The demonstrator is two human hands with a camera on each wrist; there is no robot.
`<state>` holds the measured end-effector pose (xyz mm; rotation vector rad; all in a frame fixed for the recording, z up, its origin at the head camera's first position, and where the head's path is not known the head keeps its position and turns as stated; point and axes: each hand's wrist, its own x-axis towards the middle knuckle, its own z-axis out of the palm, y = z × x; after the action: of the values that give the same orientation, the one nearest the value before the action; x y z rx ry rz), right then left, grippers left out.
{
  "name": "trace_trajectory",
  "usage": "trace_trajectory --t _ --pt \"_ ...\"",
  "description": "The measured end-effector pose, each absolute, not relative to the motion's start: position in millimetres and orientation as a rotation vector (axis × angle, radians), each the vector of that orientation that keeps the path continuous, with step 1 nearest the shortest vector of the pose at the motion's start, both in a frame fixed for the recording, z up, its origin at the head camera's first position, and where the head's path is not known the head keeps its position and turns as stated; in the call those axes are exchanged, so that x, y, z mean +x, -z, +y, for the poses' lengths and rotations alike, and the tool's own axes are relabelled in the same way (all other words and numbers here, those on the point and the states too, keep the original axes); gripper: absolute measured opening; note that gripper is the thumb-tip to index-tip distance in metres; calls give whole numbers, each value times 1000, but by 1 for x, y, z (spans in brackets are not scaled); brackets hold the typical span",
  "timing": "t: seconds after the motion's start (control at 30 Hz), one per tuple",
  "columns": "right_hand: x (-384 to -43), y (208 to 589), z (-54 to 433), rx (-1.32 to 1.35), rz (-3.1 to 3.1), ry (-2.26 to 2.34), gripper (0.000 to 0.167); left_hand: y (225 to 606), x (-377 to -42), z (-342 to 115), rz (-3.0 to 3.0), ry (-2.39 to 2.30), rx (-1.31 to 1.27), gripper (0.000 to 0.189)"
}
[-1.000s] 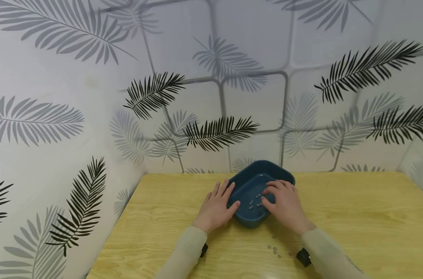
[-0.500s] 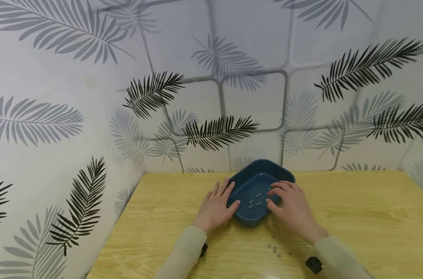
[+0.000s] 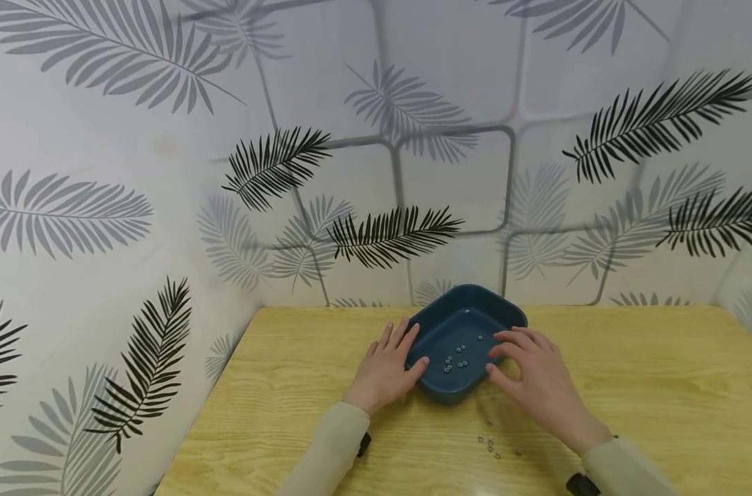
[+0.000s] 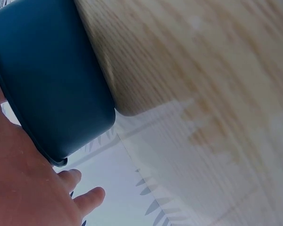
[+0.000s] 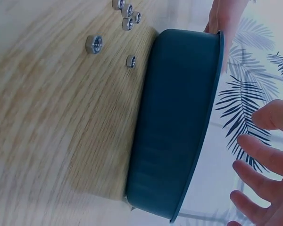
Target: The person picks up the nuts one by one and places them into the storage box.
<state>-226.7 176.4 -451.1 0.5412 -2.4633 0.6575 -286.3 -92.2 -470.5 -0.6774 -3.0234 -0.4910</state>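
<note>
A dark blue rectangular basin (image 3: 469, 320) stands on the table, with several small metal nuts (image 3: 460, 364) scattered on its floor. My left hand (image 3: 382, 375) rests on its left rim, fingers spread and straight, thumb reaching over the edge. In the left wrist view, this hand lies along the rim, fingertips beyond the basin's corner. My right hand (image 3: 540, 375) hovers at the right rim with loosely bent, parted fingers. The right wrist view shows nothing between its fingers (image 5: 257, 179). One nut (image 3: 480, 338) lies apart from the others inside, close to the right fingertips.
Several loose nuts (image 5: 94, 44) lie on the wooden table (image 3: 277, 386) in front of the basin, left of the right forearm. Behind the table rises a wall (image 3: 351, 172) with a leaf pattern. Dark wrist devices sit under both sleeves.
My right hand has drawn back to the right, from over the basin's inside to its rim. A nut by its fingertips has come into view in the basin. The left hand stays put.
</note>
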Motion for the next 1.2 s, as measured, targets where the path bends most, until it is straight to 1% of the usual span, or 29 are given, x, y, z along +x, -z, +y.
trace_trajectory --t 0.27,0.63,1.2 --pt "-215 444 180 544 -2490 -635 11 473 -288 -92 -3025 480 -660 71" --pt "-203 444 186 587 -2457 -624 8 473 -287 -93 -3018 487 -684 71" --pt "-180 448 202 618 -2634 -576 12 468 -286 -91 -3031 442 -666 71"
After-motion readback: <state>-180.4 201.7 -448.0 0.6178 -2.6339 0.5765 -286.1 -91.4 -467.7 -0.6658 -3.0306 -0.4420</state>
